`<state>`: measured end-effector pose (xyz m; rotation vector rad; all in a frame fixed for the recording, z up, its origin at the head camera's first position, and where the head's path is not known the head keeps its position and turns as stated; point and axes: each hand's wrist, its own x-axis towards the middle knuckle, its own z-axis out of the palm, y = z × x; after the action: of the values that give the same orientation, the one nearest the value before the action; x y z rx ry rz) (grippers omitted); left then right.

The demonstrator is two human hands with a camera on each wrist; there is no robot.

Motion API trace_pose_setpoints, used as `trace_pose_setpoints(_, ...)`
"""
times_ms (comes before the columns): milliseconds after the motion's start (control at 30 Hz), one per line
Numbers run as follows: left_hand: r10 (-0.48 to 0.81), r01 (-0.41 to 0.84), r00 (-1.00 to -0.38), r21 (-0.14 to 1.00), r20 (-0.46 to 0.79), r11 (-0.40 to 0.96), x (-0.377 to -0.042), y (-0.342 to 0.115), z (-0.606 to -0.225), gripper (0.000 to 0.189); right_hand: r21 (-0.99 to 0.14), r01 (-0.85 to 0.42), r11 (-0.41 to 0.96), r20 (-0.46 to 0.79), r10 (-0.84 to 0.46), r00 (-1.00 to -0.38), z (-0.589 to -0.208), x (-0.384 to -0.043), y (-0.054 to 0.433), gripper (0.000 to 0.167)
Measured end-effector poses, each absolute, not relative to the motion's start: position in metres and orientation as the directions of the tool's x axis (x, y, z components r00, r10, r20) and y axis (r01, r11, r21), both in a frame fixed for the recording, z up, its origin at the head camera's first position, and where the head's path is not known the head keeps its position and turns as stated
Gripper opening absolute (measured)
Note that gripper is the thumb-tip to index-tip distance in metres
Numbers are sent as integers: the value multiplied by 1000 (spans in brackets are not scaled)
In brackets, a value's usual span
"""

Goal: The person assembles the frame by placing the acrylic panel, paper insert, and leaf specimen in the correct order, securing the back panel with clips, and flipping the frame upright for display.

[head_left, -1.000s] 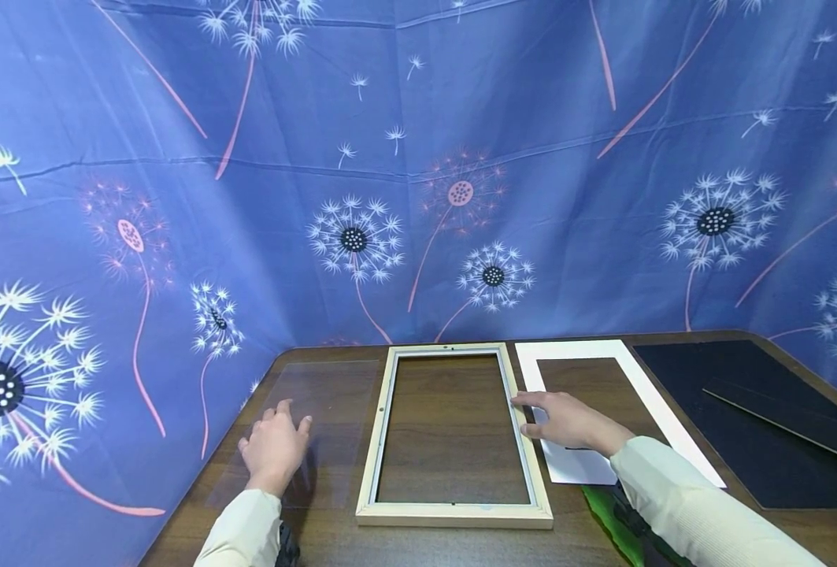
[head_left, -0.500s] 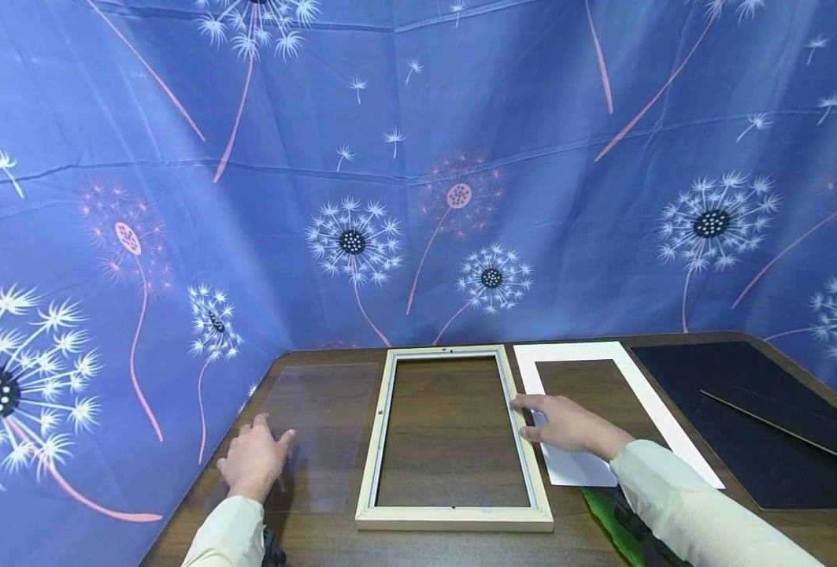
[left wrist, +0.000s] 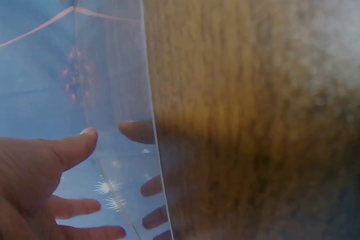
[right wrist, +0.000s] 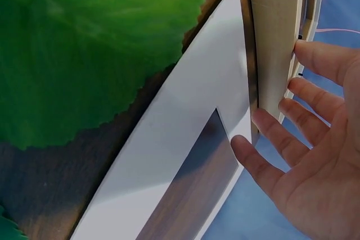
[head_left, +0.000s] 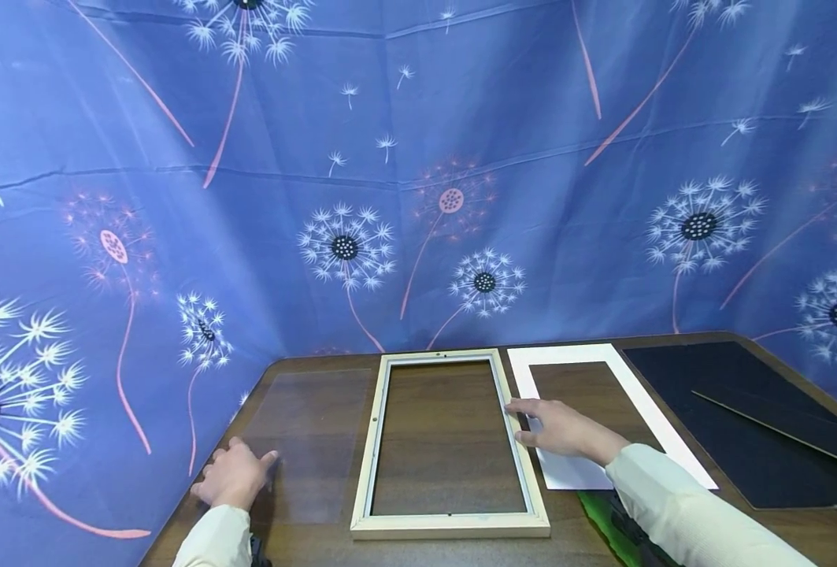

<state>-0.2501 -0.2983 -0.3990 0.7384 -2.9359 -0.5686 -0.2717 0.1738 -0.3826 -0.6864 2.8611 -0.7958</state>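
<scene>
A pale wooden picture frame (head_left: 453, 526), lying face down or back up, rests mid-table. My right hand (head_left: 563, 429) reaches over the white mat (head_left: 646, 405), its fingertips at the frame's right side. In the right wrist view that hand (right wrist: 315, 178) has spread fingers beside the frame's outer wall (right wrist: 273, 37). Left of the frame lies a clear sheet (head_left: 319, 441). My left hand (head_left: 234, 476) hovers by the sheet's left edge, fingers loosely spread, holding nothing. In the left wrist view its fingers are mirrored in the sheet (left wrist: 121, 71).
At the right lie a black board (head_left: 680, 378) and a dark strip-like flap (head_left: 787, 429) on it. A green leaf (right wrist: 95, 49) shows near the right wrist. A blue dandelion-print cloth (head_left: 418, 157) hangs behind the brown table (head_left: 305, 543).
My left hand has moved left and toward me over the clear sheet, to its left edge. The right hand stays at the frame's side. The head view has shifted slightly.
</scene>
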Motion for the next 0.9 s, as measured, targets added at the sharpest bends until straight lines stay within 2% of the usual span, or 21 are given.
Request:
trace_pose_setpoints(200,-521,-520,-849,330,-95,788,-250,-302,-401,90,-502,-401,766,32,-447,-894,-385,-272,172,48)
trace_pose_setpoints(633,-529,-544,-838,291,-136,787,-260,-304,-393,96,-506,-373,778,15,-424,-906,-385,-273,171,49)
trace_pose_setpoints(900,-541,-584,-811,294,-222,756,-263,-311,-392,103,-503,-393,770,31,-438,-898,-386,-273,172,49)
